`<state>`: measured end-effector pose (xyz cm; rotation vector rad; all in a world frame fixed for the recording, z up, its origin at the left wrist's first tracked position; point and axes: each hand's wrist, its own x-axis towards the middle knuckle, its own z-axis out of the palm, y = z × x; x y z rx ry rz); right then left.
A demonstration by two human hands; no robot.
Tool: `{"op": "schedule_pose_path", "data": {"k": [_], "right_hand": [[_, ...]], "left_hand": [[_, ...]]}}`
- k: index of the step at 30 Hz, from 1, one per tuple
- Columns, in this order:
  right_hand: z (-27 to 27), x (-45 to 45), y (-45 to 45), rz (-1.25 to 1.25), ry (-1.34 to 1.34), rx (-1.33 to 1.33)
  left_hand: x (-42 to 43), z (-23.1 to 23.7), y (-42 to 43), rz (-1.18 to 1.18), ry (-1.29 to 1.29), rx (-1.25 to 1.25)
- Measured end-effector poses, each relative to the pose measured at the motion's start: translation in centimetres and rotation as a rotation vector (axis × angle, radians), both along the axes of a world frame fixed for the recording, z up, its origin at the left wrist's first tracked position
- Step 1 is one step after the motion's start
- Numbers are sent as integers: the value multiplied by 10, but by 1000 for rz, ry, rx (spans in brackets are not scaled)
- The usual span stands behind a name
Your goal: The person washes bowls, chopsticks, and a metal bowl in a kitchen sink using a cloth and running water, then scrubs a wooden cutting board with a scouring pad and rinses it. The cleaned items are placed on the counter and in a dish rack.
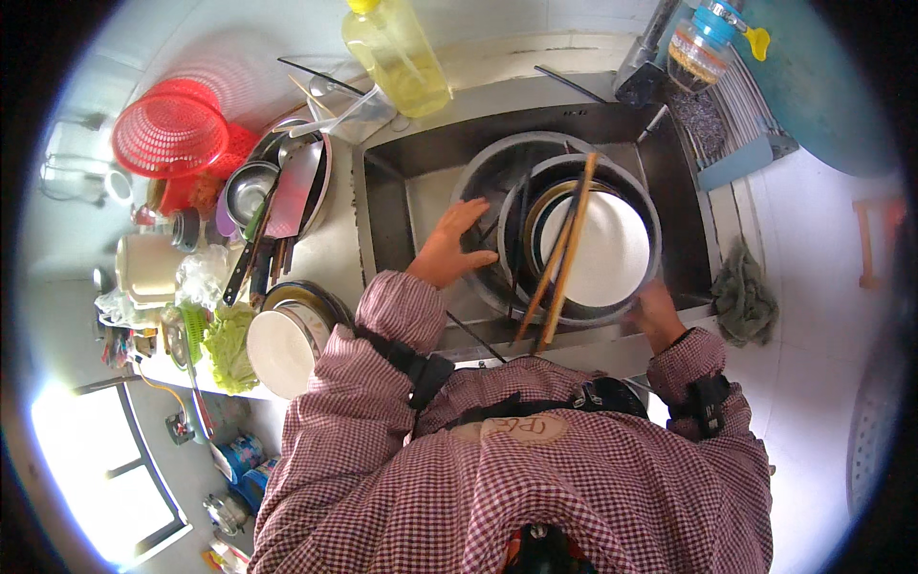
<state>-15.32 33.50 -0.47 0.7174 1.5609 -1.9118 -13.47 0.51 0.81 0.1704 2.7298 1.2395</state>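
Note:
A stainless steel sink (437, 208) lies before me. In it a large metal basin (479, 168) sits partly beneath a smaller metal pot (649, 208). That pot holds stacked bowls with a white plate or bowl (609, 251) on top, and several chopsticks (571, 247) lie across its rim. My left hand (459, 240) reaches over the large basin's left side with fingers spread, holding nothing. At the pot's lower right edge is my right hand (649, 312), blurred and partly hidden by the rim; its grip cannot be made out.
Left of the sink stand stacked bowls (283, 351), lettuce (231, 348), a cleaver (292, 190) on a basin of utensils and a red colander (170, 136). A yellow liquid bottle (405, 61) and a faucet (642, 64) stand behind; a green rag (744, 294) lies right.

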Motion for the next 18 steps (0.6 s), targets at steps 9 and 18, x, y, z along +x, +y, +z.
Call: {"op": "schedule_pose_path", "data": {"k": [9,18], "right_hand": [[-15,-12,-12,-16,47,-109],[-6,-26,0,-43,68,123]], "left_hand": [[3,4,28,382,-381,729],[-19,-8,73,249,-873,653]]}}
